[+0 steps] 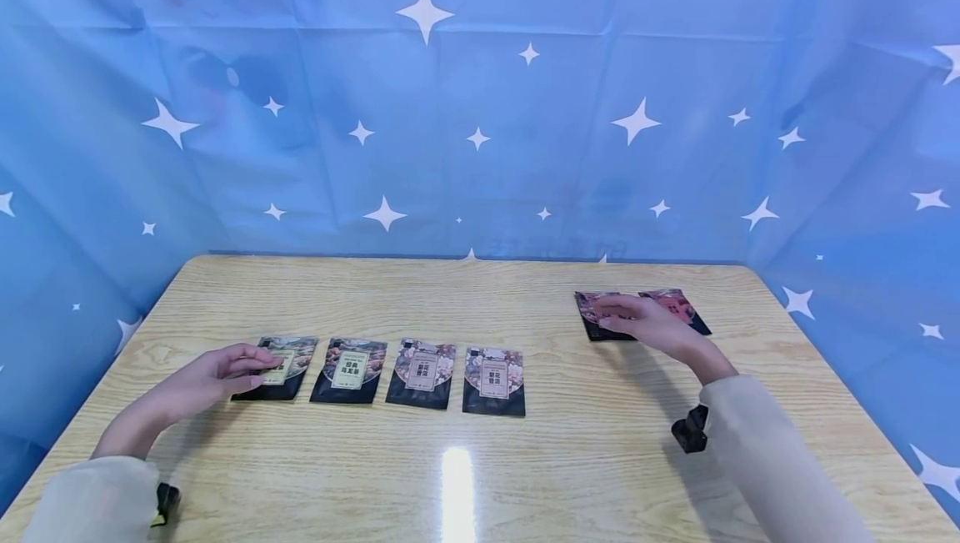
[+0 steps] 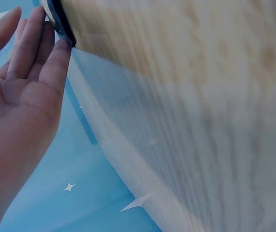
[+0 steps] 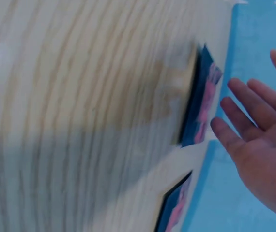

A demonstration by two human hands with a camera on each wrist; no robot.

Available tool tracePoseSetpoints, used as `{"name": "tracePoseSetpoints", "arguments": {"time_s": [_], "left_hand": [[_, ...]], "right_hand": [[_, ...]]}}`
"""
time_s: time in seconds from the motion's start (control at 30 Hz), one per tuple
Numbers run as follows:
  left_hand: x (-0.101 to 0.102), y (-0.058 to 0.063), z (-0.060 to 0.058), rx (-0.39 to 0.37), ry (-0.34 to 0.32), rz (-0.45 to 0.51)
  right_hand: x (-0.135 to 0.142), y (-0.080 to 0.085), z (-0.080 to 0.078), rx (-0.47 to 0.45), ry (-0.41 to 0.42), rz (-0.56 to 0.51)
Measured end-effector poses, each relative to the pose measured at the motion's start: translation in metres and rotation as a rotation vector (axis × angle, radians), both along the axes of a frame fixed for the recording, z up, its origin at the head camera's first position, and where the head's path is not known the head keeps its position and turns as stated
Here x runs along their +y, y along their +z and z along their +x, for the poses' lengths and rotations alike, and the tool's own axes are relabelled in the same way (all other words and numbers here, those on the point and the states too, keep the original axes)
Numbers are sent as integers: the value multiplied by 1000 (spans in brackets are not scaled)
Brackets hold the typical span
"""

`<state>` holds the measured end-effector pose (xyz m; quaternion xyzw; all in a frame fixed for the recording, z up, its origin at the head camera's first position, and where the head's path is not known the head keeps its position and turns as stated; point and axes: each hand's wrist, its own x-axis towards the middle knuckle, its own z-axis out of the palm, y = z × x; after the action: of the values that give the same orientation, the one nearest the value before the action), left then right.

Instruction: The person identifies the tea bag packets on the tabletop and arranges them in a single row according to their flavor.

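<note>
Glossy wood-grain tabletop [image 1: 570,468], smooth plastic-looking packets [image 1: 349,369], lightly creased cloth-like backdrop [image 1: 495,93], matt cloth sleeves [image 1: 772,460]

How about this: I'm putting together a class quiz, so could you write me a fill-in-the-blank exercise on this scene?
1. The left hand is at the green-labelled packet on the ____ end of the row of four.
2. In the head view, the right hand partly covers one of ____ red-labelled packets.
3. Altogether, the head view shows ____ packets.
4. The blue backdrop is printed with white ____.

Missing words: left; two; six; stars.
</note>
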<state>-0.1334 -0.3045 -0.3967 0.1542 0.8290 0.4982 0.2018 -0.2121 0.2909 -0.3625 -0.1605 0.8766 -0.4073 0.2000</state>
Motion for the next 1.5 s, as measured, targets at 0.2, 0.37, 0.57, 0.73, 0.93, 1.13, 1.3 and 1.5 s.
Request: {"name": "tracePoseSetpoints", "arguments": {"time_s": [0.2,0.37,0.57,0.73,0.93,1.13,1.3,1.5], "left_hand": [[0,-1,0,3,-11,17],[0,-2,0,5,-17,24],[1,-1,0,3,-5,12],[1,-1,-1,3,-6,17],[1,-1,-1,8,-8,22],[0,-1,-1,5,-4,18],[0,-1,0,5,1,10],[0,-1,1,4,7,2]], "right_hand": [[9,-9,-3,-19,-3,-44],[12,-13,-2,-1,-12,5],[15,-17,-1,5,-21,51],[16,-17,0,7,-16,71],[17,-17,1,-7,-11,70],[17,-16,6,-50,12,50],[15,-15,14,-79,41,27],[10,-17,25,-65,87,12]]}}
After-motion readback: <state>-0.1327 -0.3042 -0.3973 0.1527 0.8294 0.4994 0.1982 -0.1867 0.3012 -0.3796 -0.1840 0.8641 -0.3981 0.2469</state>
